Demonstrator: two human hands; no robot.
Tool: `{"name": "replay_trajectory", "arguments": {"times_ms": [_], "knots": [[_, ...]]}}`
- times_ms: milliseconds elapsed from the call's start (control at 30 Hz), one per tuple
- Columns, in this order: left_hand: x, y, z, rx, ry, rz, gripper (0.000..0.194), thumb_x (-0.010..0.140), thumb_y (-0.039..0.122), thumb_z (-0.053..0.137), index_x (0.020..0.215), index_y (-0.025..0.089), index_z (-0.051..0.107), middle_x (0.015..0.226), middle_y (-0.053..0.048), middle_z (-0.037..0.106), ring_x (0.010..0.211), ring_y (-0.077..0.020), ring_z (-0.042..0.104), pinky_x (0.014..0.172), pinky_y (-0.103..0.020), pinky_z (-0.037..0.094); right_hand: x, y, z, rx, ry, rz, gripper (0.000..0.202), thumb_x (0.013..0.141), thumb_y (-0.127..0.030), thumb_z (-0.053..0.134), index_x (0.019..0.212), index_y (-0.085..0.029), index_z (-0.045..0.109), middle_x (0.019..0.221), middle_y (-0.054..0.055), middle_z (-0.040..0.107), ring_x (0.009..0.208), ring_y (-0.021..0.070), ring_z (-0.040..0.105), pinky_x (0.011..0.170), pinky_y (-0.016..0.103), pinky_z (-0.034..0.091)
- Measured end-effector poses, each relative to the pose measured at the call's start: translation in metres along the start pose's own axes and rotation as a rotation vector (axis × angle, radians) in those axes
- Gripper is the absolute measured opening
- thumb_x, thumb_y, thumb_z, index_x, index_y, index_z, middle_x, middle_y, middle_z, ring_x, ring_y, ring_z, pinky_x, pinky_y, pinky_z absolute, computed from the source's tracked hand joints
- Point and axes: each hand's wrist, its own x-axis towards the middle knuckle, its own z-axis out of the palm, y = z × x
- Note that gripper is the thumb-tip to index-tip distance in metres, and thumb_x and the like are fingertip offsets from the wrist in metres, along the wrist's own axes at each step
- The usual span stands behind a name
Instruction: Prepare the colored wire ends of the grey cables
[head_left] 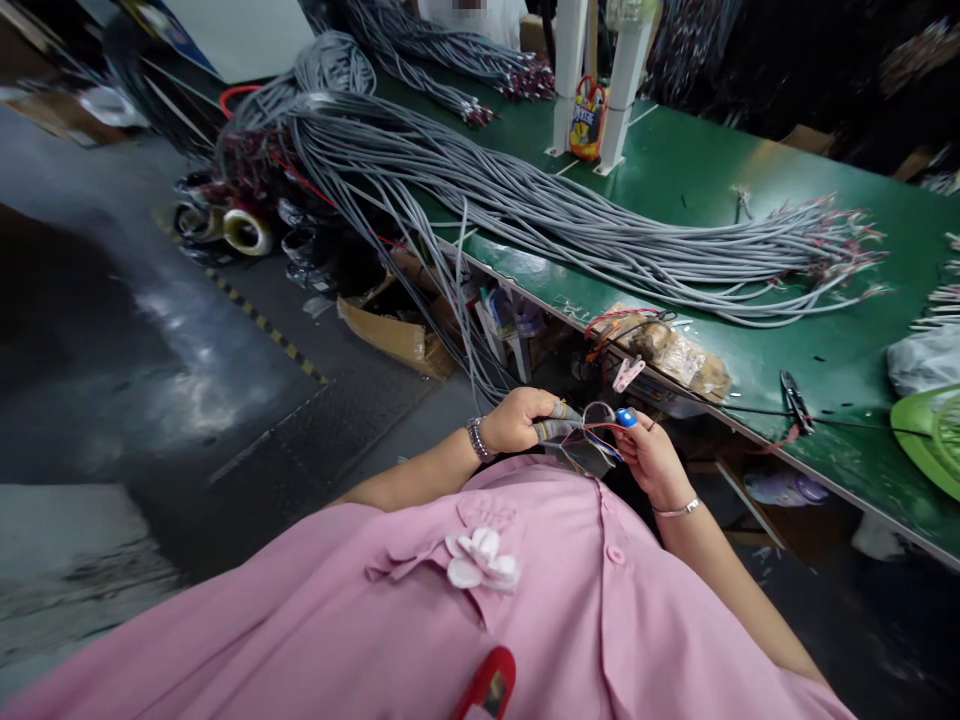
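Close in front of my chest, my left hand [517,420] is closed, with grey coverings on its fingertips. It grips the end of a grey cable, most of which the fingers hide. Thin coloured wires [600,440] fan out from that end, in red, white, blue and yellow. My right hand [654,462] pinches a reddish wire from this fan between thumb and finger. Something bright blue [625,417] covers a tip of that hand. Behind my left hand, several loose grey cables [459,290] hang down from the bench edge.
A long bundle of grey cables [570,215] lies across the green bench [697,160]. Wire strippers [796,402], a pink clip [628,374], a taped block [675,355] and a green basket [930,435] are along its near side. A cardboard box [397,335] stands below.
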Motion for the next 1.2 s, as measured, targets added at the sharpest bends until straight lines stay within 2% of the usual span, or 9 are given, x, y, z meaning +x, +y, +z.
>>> {"name": "replay_trajectory", "arguments": {"times_ms": [200, 433, 633, 800, 867, 967, 1033, 1100, 1200], "knots": [[0.006, 0.006, 0.000, 0.111, 0.021, 0.002, 0.035, 0.089, 0.050, 0.059, 0.082, 0.019, 0.072, 0.068, -0.007, 0.064, 0.067, -0.0166, 0.059, 0.067, -0.027, 0.044, -0.007, -0.011, 0.010, -0.108, -0.128, 0.011, 0.036, 0.070, -0.044, 0.082, 0.066, -0.016, 0.060, 0.053, -0.005, 0.049, 0.040, 0.0026, 0.022, 0.037, 0.020, 0.013], [0.005, 0.002, 0.004, 0.342, -0.001, 0.089, 0.032, 0.093, 0.039, 0.053, 0.073, 0.019, 0.068, 0.066, -0.006, 0.062, 0.063, -0.0158, 0.055, 0.065, -0.029, 0.041, -0.009, -0.014, 0.016, -0.185, -0.201, 0.078, 0.042, 0.070, -0.054, 0.080, 0.065, -0.016, 0.061, 0.047, -0.005, 0.047, 0.038, 0.0034, 0.022, 0.038, 0.021, 0.011], [0.003, 0.002, 0.006, 0.360, 0.227, 0.015, 0.027, 0.091, 0.040, 0.058, 0.082, 0.019, 0.072, 0.068, -0.006, 0.063, 0.068, -0.0170, 0.058, 0.069, -0.029, 0.044, -0.011, -0.013, 0.016, -0.096, -0.181, 0.059, 0.049, 0.080, -0.064, 0.063, 0.078, -0.015, 0.068, 0.061, 0.005, 0.066, 0.039, 0.0050, 0.022, 0.038, 0.022, 0.010], [0.001, -0.001, 0.013, 0.552, 0.413, 0.033, 0.023, 0.091, 0.033, 0.058, 0.081, 0.016, 0.071, 0.066, -0.006, 0.062, 0.064, -0.0165, 0.055, 0.065, -0.029, 0.042, -0.012, -0.010, 0.023, 0.049, -0.211, 0.022, 0.062, 0.074, -0.075, 0.061, 0.097, -0.018, 0.069, 0.087, 0.011, 0.072, 0.044, 0.0068, 0.030, 0.037, 0.022, 0.008], [0.001, -0.003, 0.018, 0.608, 0.435, 0.054, 0.022, 0.091, 0.031, 0.058, 0.080, 0.016, 0.071, 0.067, -0.007, 0.063, 0.065, -0.0163, 0.056, 0.064, -0.029, 0.042, -0.012, -0.009, 0.030, 0.041, -0.153, -0.009, 0.055, 0.071, -0.070, 0.069, 0.089, -0.018, 0.067, 0.082, 0.009, 0.071, 0.045, 0.0067, 0.032, 0.037, 0.020, 0.009], [0.002, -0.005, 0.024, 0.632, 0.438, 0.103, 0.021, 0.091, 0.028, 0.057, 0.081, 0.015, 0.071, 0.068, -0.007, 0.065, 0.066, -0.0162, 0.057, 0.065, -0.028, 0.045, -0.012, -0.009, 0.041, 0.038, -0.046, -0.033, 0.040, 0.069, -0.051, 0.081, 0.077, -0.018, 0.061, 0.067, 0.001, 0.064, 0.043, 0.0042, 0.027, 0.037, 0.019, 0.011], [0.002, -0.005, 0.026, 0.615, 0.449, 0.109, 0.021, 0.091, 0.028, 0.056, 0.082, 0.014, 0.071, 0.069, -0.007, 0.066, 0.066, -0.0159, 0.058, 0.066, -0.028, 0.047, -0.011, -0.007, 0.045, 0.033, -0.056, -0.021, 0.035, 0.068, -0.041, 0.084, 0.074, -0.018, 0.059, 0.062, -0.002, 0.059, 0.042, 0.0028, 0.023, 0.038, 0.019, 0.011], [0.003, -0.004, 0.026, 0.539, 0.464, 0.073, 0.021, 0.091, 0.028, 0.057, 0.087, 0.014, 0.072, 0.074, -0.008, 0.069, 0.070, -0.0161, 0.061, 0.069, -0.028, 0.049, -0.011, -0.003, 0.047, 0.011, -0.096, -0.012, 0.032, 0.069, -0.038, 0.083, 0.075, -0.018, 0.059, 0.062, -0.003, 0.058, 0.043, 0.0028, 0.023, 0.039, 0.019, 0.011], [0.005, 0.000, 0.027, 0.238, 0.470, -0.068, 0.024, 0.093, 0.032, 0.056, 0.098, 0.015, 0.072, 0.086, -0.008, 0.072, 0.078, -0.0160, 0.064, 0.073, -0.028, 0.052, -0.008, 0.003, 0.048, -0.129, -0.111, -0.094, 0.030, 0.073, -0.040, 0.079, 0.075, -0.018, 0.060, 0.061, -0.003, 0.057, 0.045, 0.0050, 0.029, 0.041, 0.020, 0.019]]}}
